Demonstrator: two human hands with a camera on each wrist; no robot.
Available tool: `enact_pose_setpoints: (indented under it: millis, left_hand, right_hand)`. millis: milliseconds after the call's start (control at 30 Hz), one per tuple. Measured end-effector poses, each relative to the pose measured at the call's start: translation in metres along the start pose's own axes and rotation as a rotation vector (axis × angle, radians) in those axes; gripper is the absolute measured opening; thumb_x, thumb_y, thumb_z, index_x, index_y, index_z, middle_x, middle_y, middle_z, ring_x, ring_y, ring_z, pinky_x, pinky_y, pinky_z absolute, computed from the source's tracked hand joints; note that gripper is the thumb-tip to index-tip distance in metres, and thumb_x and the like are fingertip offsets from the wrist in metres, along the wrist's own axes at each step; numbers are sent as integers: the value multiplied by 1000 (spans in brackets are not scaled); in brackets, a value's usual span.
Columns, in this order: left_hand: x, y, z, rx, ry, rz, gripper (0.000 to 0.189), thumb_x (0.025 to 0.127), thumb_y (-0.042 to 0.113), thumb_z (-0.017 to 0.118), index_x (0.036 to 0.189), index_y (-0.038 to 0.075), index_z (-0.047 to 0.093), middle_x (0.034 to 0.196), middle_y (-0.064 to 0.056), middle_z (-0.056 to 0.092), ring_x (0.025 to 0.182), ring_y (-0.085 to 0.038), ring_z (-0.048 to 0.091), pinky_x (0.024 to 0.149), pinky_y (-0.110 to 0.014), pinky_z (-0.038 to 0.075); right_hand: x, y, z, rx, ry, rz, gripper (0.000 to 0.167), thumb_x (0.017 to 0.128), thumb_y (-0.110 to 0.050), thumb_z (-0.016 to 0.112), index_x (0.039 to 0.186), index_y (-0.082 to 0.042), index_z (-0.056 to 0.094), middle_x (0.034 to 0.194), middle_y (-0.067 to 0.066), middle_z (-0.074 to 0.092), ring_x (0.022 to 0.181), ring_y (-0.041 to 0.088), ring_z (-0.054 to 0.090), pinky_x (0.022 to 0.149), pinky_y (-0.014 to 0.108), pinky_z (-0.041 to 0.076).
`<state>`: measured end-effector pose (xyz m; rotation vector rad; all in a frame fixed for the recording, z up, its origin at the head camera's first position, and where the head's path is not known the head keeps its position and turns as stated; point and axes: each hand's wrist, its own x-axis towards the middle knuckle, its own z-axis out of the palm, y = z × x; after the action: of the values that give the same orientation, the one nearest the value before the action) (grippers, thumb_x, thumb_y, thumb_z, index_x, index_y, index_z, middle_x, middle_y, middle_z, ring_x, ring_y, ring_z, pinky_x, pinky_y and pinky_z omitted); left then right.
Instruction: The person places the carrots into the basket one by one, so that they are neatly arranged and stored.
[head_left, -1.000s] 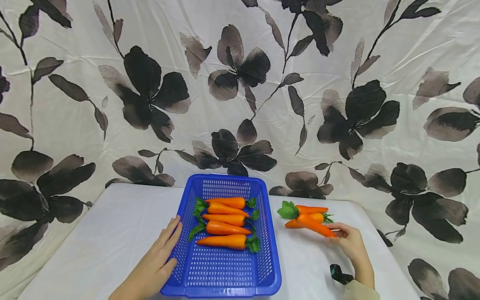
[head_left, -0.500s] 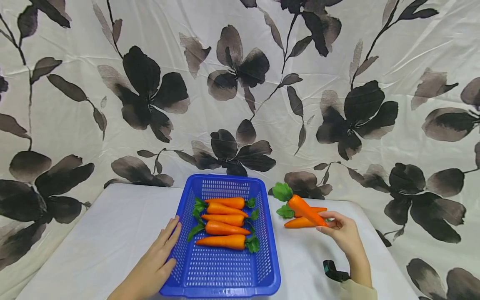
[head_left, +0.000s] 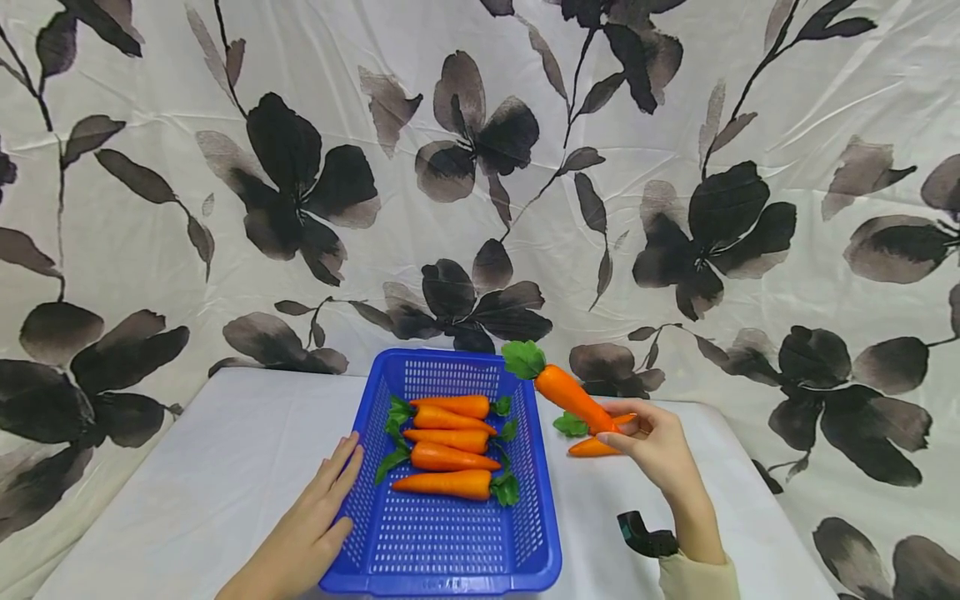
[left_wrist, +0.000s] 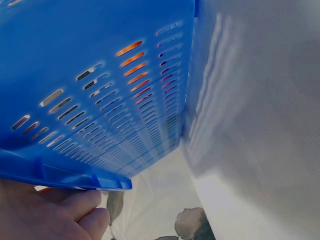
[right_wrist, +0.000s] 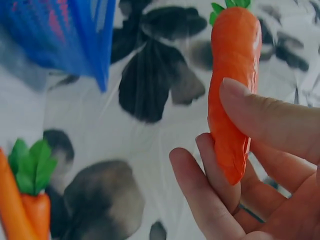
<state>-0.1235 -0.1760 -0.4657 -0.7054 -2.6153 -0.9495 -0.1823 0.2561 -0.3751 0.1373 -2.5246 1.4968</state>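
Observation:
My right hand (head_left: 656,442) pinches a carrot (head_left: 573,396) near its pointed end, the leafy top tilted up to the left beside the basket's right rim. In the right wrist view the thumb lies across that carrot (right_wrist: 234,65), with fingers behind it. My left hand (head_left: 307,521) rests with straight fingers on the left rim of the blue plastic basket (head_left: 442,583); the left wrist view shows its fingers (left_wrist: 82,205) at the rim's underside. Inside the basket several carrots (head_left: 453,457) lie in a row, leaves pointing to alternate sides.
Two more carrots (head_left: 592,447) lie on the white table (head_left: 187,475) right of the basket, partly behind my right hand. A black wrist device (head_left: 645,537) sits on my right wrist. A floral cloth (head_left: 465,250) hangs right behind the table.
My right hand has lifted the carrot off the other two on the table and carried it up and left toward the basket. The left hand and basket have stayed put.

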Motion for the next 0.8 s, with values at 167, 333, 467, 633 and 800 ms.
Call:
enact_pose_setpoints:
  millis: [167,333,467,633,800]
  left_hand:
    - [0,-1,0,1,0,0,74,83,-5,55,152,-8,27,165,-16,13,152,-18,0,112,-11,-6]
    - [1,-1,0,3,4,7,74,83,-5,55,152,-8,27,164,-17,13,152,-21,2,112,-11,-6]
    - [0,-1,-1,6,15,24,74,82,-6,55,151,-10,28,164,-18,14,152,-20,1,113,-11,-6]
    - [0,-1,-1,5,9,18,74,83,-5,55,151,-9,28,164,-17,13,152,-14,-1,112,-11,-6]
    - [0,-1,-1,7,21,41,74,82,-5,55,151,-10,28,164,-19,14,152,-15,-1,113,-12,-5]
  right_hand:
    - [7,-17,11,-19,-58,-36,34,78,2,79,111,-2,72,96,17,68,71,25,65,66,29,58]
    - [13,-36,25,-29,-131,-70,33,77,4,79,109,-1,73,98,17,69,68,22,66,62,29,58]
    - [16,-50,38,-51,-187,-82,31,77,4,79,107,-3,74,101,15,70,67,20,67,57,32,58]
    - [21,-65,57,-134,-227,-111,28,76,3,80,102,-6,76,96,8,71,61,18,64,50,31,54]
    - [25,-74,78,-252,-281,-145,27,74,1,81,100,-7,76,91,6,69,58,12,59,52,29,51]
